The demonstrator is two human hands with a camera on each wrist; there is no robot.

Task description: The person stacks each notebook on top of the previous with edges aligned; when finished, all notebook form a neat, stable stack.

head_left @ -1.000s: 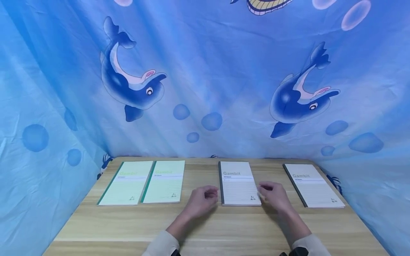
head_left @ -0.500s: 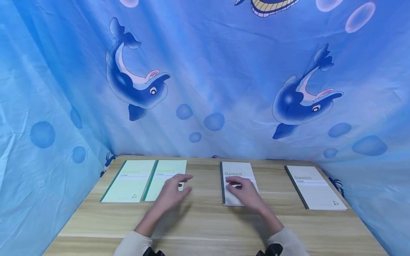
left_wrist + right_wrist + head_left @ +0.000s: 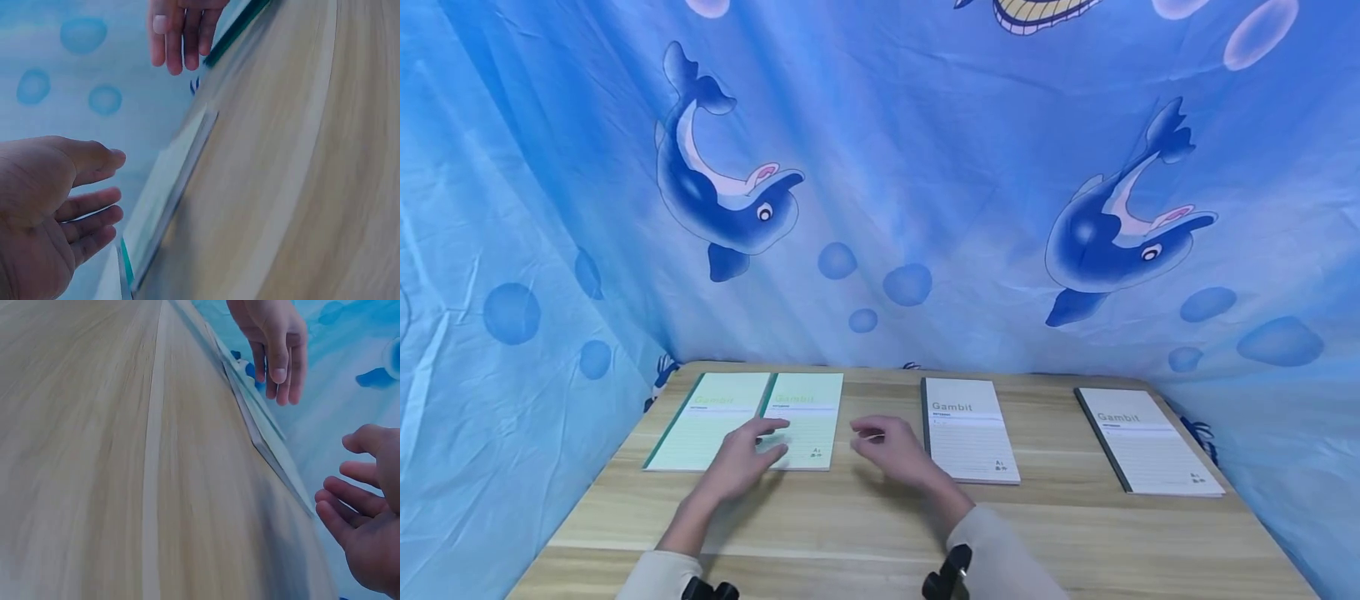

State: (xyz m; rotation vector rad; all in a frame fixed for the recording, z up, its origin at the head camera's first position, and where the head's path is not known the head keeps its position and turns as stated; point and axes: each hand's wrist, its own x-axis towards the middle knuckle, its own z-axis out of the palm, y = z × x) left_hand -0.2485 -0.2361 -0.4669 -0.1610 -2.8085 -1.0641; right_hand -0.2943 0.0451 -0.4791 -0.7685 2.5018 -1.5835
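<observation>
Two bare hands hold nothing over a row of notebooks

My left hand (image 3: 741, 462) hangs over the facing edges of two notebooks, thumb parted from the loosely bent fingers; the gap between them is wide and I hold nothing. My right hand (image 3: 895, 450) hovers just beside, over bare wood, its fingers relaxed and slightly spread, likewise holding nothing; both wrist views show my palms above the worktop (image 3: 820, 533).

Under and beside my left fingers lie the first green-spined notebook (image 3: 711, 421) and the second green-spined notebook (image 3: 808, 404), side by side at the left; I cannot tell whether they touch. To the right of my right fingers lies the middle dark-spined notebook (image 3: 970, 442), partly hidden by my wrist; well apart at the right end lies the far dark-spined notebook (image 3: 1161, 450). All four lie flat, covers up, printed "Gambit".

My pale sleeves (image 3: 658, 577) reach in from the near side, black fittings (image 3: 951, 575) at each wrist; behind everything hangs a blue cloth (image 3: 880, 167) printed with dolphins (image 3: 730, 200) and bubbles.
</observation>
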